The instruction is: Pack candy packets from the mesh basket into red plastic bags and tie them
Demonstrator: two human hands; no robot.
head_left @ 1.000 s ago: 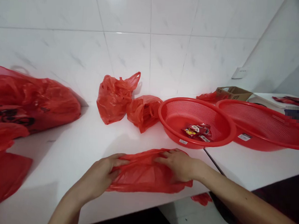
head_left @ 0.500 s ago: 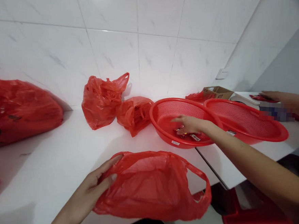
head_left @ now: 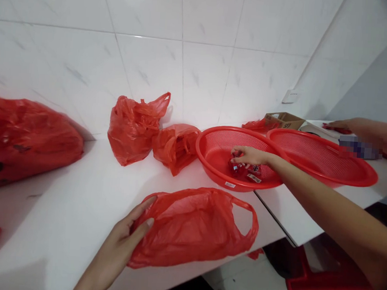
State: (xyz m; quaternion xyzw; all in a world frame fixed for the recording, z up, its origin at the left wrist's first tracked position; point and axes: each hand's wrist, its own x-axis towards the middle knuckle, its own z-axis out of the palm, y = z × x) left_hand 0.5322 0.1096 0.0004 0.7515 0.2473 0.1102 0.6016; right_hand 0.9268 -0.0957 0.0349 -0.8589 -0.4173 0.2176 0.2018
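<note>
My left hand [head_left: 129, 235] is closed on the left edge of a red plastic bag [head_left: 190, 233], thumb inside and fingers outside. The bag lies with its mouth spread, one handle loop standing out at its right. Over at the right, my right hand [head_left: 249, 155] is down inside a red mesh basket [head_left: 211, 175], with its fingers curled round a small red wrapped packet [head_left: 234, 167]. Another small packet [head_left: 254, 178] lies on the basket floor just under the hand. The fingertips are partly hidden among the packets.
A second red basket [head_left: 353, 176] stands to the right, near another person's hand [head_left: 357, 125]. Knotted red bags [head_left: 133, 132] and a smaller bag [head_left: 176, 148] stand by the tiled wall. A large filled red bag [head_left: 28, 138] is at left, a cardboard box [head_left: 283, 120] behind the baskets.
My right hand's fingers have curled in on a packet in the basket, where they were spread before. The held bag has shifted slightly up, with its handle end drawn left.
</note>
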